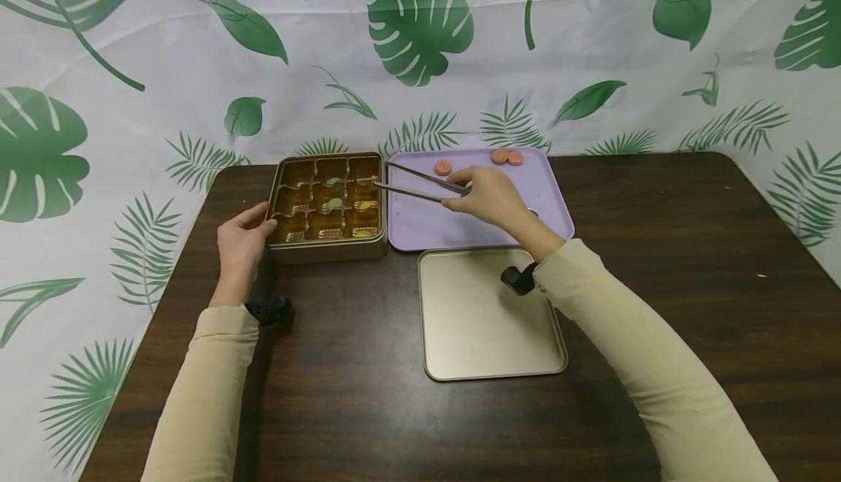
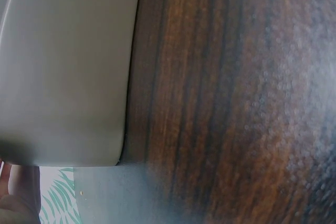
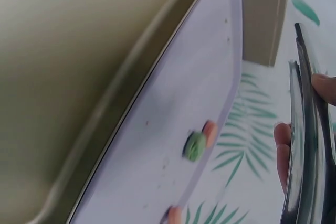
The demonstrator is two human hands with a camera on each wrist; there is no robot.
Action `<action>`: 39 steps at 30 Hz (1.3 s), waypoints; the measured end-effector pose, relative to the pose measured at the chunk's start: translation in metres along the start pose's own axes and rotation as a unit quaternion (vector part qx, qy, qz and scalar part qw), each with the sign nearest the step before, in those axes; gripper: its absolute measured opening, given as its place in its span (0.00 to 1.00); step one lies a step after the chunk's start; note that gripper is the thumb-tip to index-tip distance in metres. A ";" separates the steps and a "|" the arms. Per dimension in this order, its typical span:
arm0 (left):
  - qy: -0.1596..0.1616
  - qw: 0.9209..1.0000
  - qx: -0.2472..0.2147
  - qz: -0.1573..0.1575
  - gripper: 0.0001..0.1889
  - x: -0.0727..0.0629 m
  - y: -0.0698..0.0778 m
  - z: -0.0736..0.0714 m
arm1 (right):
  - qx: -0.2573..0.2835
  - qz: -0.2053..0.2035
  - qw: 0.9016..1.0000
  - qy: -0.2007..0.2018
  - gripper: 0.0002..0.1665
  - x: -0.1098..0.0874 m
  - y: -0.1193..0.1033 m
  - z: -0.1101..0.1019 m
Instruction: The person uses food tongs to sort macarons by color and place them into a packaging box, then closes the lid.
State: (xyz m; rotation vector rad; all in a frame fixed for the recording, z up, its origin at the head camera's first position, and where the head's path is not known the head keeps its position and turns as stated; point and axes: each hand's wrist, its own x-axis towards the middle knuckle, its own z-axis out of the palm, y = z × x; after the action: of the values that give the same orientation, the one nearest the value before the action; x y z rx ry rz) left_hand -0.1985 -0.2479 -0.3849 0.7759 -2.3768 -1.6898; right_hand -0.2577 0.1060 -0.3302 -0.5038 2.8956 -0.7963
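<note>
The person's right hand (image 1: 488,195) grips parted tongs (image 1: 420,182), apparently empty, tips over the gold compartment box (image 1: 326,207); left hand (image 1: 242,243) steadies its rim. Likely next: fetching a pink sweet (image 1: 443,168) from the purple tray (image 1: 420,226).

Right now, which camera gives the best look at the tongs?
The head view: it shows the whole tongs, gripped by the right hand, with the tips reaching over the gold box. The right wrist view shows only a blurred stretch of the arms at its edge. The left wrist view shows none of them.

Bare table (image 1: 657,248) right of lid (image 1: 489,314).
</note>
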 end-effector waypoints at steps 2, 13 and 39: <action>0.000 1.000 -0.002 -0.001 0.23 0.000 0.000 0.000 | -0.001 0.003 1.000 0.005 0.28 -0.003 0.005 -0.003; 0.002 1.000 -0.001 -0.010 0.22 0.001 0.002 0.000 | -0.001 -0.005 1.000 0.023 0.23 -0.016 0.032 -0.017; -0.003 1.000 0.002 0.003 0.23 0.000 0.000 -0.001 | -0.049 0.055 0.997 0.035 0.27 -0.030 0.083 -0.027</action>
State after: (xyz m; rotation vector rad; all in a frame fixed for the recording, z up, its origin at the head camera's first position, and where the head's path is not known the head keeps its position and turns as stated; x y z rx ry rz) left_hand -0.1979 -0.2483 -0.3846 0.7654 -2.3846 -1.6875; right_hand -0.2581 0.1963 -0.3496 -0.3271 3.0078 -0.6717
